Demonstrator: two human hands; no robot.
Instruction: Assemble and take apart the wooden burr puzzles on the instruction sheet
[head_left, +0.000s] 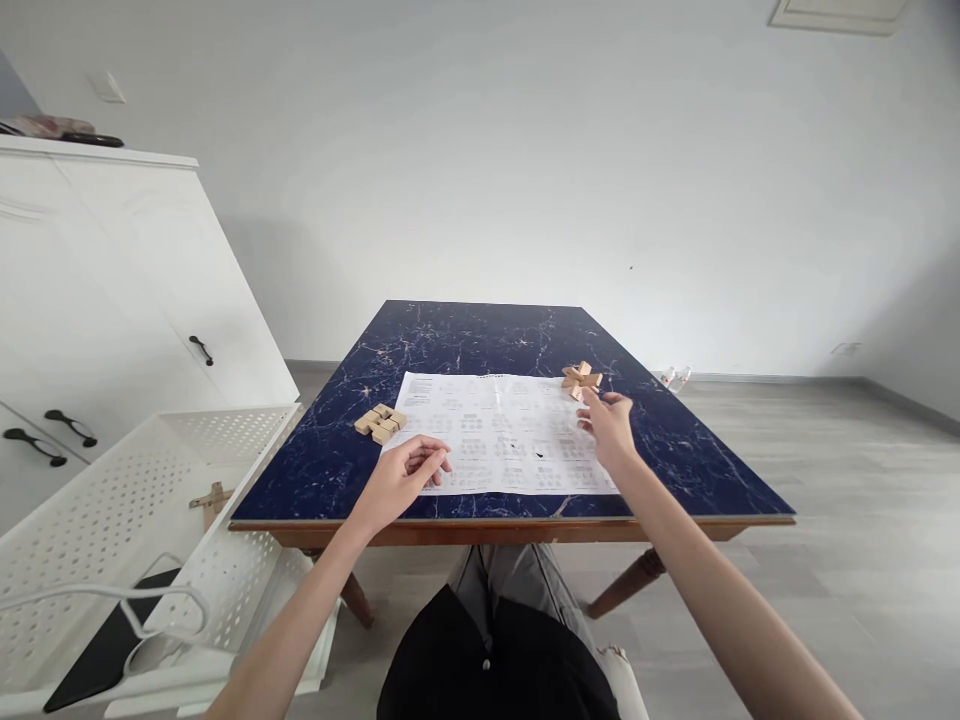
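Observation:
A large white printed sheet (487,410) with rows of small diagrams lies on the blue marble-patterned table (480,335). My left hand (414,468) rests at the sheet's near left edge, fingers loosely bent and holding nothing. Just beyond it sits a light wooden block puzzle (381,423), flat and made of interlocked bars. My right hand (609,420) is over the sheet's right side, fingers apart. Its fingertips come close to a star-shaped wooden puzzle (581,378) at the sheet's far right corner; whether they touch it I cannot tell.
To the left stands a white cabinet (112,280) with black handles. A white perforated basket (97,520) beside the table holds a wooden piece (212,502) and a black flat object (112,640). Clear bottles (676,379) stand on the floor by the wall.

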